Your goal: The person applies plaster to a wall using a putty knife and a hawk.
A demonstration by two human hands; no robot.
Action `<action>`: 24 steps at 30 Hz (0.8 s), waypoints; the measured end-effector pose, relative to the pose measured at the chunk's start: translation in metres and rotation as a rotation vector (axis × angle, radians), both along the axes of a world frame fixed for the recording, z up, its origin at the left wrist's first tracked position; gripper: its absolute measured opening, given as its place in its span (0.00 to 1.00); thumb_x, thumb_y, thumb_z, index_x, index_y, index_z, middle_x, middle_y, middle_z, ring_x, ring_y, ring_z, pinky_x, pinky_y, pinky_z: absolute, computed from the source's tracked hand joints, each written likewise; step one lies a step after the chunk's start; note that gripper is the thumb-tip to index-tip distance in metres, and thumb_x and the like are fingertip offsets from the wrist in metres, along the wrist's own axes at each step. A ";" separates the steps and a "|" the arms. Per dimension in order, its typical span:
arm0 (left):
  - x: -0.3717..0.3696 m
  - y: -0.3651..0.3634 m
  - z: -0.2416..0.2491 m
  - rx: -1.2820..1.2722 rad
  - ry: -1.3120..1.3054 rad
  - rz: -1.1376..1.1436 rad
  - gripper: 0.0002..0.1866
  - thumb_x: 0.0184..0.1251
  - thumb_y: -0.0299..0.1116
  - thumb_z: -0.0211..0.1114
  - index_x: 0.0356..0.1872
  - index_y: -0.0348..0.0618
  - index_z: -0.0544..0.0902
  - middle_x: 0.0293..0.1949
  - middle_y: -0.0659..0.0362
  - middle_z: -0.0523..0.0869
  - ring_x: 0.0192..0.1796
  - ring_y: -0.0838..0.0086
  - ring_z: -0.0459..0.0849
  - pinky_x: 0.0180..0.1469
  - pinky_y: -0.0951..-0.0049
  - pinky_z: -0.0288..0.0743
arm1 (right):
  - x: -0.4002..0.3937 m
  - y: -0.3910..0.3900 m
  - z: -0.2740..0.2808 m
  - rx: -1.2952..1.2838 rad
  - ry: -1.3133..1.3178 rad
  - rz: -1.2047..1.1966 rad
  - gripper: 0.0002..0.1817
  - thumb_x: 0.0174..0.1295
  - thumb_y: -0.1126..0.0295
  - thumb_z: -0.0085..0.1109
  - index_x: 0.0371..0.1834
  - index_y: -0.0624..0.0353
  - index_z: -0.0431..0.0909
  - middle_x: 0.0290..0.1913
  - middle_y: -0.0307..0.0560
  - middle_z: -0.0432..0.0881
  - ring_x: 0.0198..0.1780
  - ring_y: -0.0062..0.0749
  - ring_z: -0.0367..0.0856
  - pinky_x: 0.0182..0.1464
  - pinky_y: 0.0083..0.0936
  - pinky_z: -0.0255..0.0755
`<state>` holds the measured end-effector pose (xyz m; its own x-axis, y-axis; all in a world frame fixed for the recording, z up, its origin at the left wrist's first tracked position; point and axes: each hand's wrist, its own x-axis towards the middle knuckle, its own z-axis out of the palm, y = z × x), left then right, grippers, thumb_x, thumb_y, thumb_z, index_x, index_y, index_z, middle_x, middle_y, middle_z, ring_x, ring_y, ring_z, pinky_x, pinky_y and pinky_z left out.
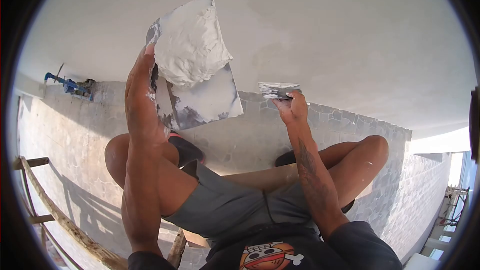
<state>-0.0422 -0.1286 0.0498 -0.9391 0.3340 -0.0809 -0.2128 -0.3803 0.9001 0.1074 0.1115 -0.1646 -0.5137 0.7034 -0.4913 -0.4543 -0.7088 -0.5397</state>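
My left hand (140,92) is closed around the left edge of a flat plaster board (215,93). A thick mound of white putty (190,45) covers the board's upper part, and its lower part carries dry white smears. Farther right, my right hand (295,107) grips a putty knife (275,90) with its wide blade pointing left. White putty coats part of that blade, and the handle is mostly hidden by my fingers. Both tools are held apart from each other, in front of a pale plastered wall (340,40).
Blue pipes with a meter (75,87) stick out at the wall's foot on the left. Stone-patterned paving (80,140) lies below. A rough wooden ladder-like frame (65,220) stands at lower left. My bent knees flank the space under my hands.
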 end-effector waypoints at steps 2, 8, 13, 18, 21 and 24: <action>0.004 0.003 0.001 -0.028 -0.001 0.016 0.27 0.75 0.43 0.59 0.65 0.30 0.74 0.58 0.54 0.81 0.59 0.70 0.79 0.62 0.71 0.71 | -0.007 0.009 -0.059 -0.014 -0.116 -0.001 0.26 0.61 0.79 0.41 0.64 0.78 0.55 0.69 0.71 0.59 0.73 0.69 0.58 0.73 0.70 0.54; -0.003 0.000 -0.007 0.004 0.038 -0.051 0.27 0.77 0.42 0.57 0.66 0.30 0.73 0.60 0.54 0.80 0.60 0.70 0.79 0.64 0.70 0.69 | -0.043 0.030 -0.067 -0.032 0.069 -0.088 0.22 0.61 0.78 0.41 0.58 0.78 0.58 0.64 0.70 0.62 0.70 0.69 0.61 0.72 0.71 0.58; -0.002 0.001 -0.004 0.003 0.042 -0.083 0.27 0.78 0.42 0.56 0.67 0.30 0.72 0.61 0.54 0.80 0.61 0.69 0.79 0.64 0.70 0.69 | -0.049 0.029 -0.005 -0.020 0.047 -0.044 0.22 0.64 0.77 0.41 0.59 0.79 0.55 0.59 0.69 0.66 0.62 0.60 0.71 0.69 0.60 0.70; -0.003 -0.001 -0.005 0.002 0.028 -0.060 0.27 0.78 0.42 0.56 0.67 0.30 0.72 0.61 0.54 0.80 0.62 0.69 0.78 0.65 0.70 0.69 | -0.038 0.007 0.102 0.083 0.245 -0.056 0.22 0.63 0.80 0.40 0.58 0.83 0.54 0.61 0.70 0.64 0.67 0.64 0.66 0.72 0.63 0.64; -0.003 0.000 -0.006 0.005 0.026 -0.057 0.27 0.78 0.42 0.56 0.67 0.30 0.72 0.61 0.54 0.79 0.62 0.69 0.78 0.65 0.70 0.69 | -0.018 0.003 0.105 0.225 0.301 -0.085 0.24 0.61 0.81 0.40 0.60 0.82 0.54 0.64 0.71 0.62 0.70 0.67 0.62 0.72 0.64 0.62; -0.004 0.001 -0.007 0.014 0.026 -0.062 0.27 0.78 0.42 0.56 0.67 0.30 0.72 0.61 0.54 0.79 0.62 0.69 0.78 0.65 0.70 0.69 | -0.007 0.003 0.046 0.042 0.230 -0.096 0.31 0.57 0.80 0.38 0.67 0.79 0.52 0.73 0.71 0.52 0.76 0.67 0.51 0.75 0.69 0.52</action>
